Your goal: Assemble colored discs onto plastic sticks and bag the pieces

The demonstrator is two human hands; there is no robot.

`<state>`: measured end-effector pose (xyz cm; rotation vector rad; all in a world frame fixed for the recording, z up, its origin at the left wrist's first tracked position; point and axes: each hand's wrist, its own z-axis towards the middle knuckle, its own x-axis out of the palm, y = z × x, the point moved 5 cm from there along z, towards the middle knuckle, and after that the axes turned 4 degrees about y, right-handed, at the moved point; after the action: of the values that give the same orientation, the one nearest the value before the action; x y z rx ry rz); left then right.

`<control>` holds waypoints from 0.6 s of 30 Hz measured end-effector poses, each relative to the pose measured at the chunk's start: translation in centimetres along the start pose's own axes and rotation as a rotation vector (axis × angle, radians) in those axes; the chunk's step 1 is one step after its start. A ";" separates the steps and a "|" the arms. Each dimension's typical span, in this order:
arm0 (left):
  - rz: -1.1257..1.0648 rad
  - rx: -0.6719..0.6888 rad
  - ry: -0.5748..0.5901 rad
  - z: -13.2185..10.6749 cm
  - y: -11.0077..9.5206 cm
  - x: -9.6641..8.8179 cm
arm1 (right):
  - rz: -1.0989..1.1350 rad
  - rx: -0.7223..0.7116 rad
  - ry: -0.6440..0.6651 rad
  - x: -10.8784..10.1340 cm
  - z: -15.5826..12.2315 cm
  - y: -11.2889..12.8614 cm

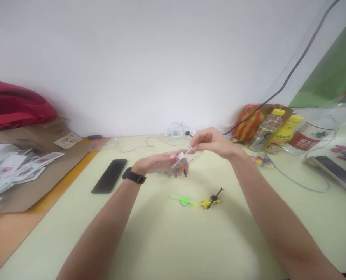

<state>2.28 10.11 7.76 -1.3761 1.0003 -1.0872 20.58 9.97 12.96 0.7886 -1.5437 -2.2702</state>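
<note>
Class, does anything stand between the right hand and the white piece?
Nothing visible does: the right hand pinches the white piece near its upper end. The left hand is on the opposite side and the multicoloured pieces show lower, neither in between.

white piece (181, 156); bright green piece (184, 201); yellow piece (205, 203); black piece (214, 198); red-and-yellow striped bag (244, 125); pale yellow-green tabletop (202, 245).

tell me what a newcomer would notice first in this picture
Probably the bright green piece, with a yellow piece and a black piece, on the pale table between the forearms. Just beyond them, the right hand pinches a white piece by the left hand. The red bag at far left and yellow-capped bottles at back right also stand out.
</note>
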 end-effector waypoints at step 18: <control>0.006 -0.012 -0.028 0.1 -0.5 0.4 | -0.362 -0.011 0.175 -0.8 -1.6 2.6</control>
<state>2.52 9.79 8.29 -1.3935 0.9911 -1.0561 22.00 8.11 15.12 1.3179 -1.3996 -2.3678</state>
